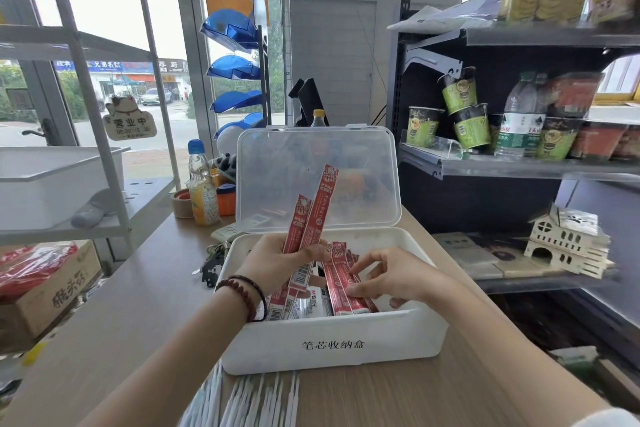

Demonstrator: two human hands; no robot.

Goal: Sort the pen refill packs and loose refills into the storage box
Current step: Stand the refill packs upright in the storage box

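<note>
Red refill packs [313, 215], two, gripped upright in left hand [277, 262] above white storage box [332, 345], likely gathered for aligning. Right hand [394, 279] pinches a boxed pack [341, 282]. Unsorted loose refills [256, 402] lie on counter [138, 305].

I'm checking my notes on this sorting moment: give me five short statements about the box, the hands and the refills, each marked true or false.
1. The box has its lid open. True.
2. The left hand holds nothing. False: it grips two red packs, raised above the box.
3. The right hand pinches a boxed pack. True.
4. The loose refills lie inside the box. False: they lie on the table, in front of it.
5. The lid is clear plastic. True.
</note>
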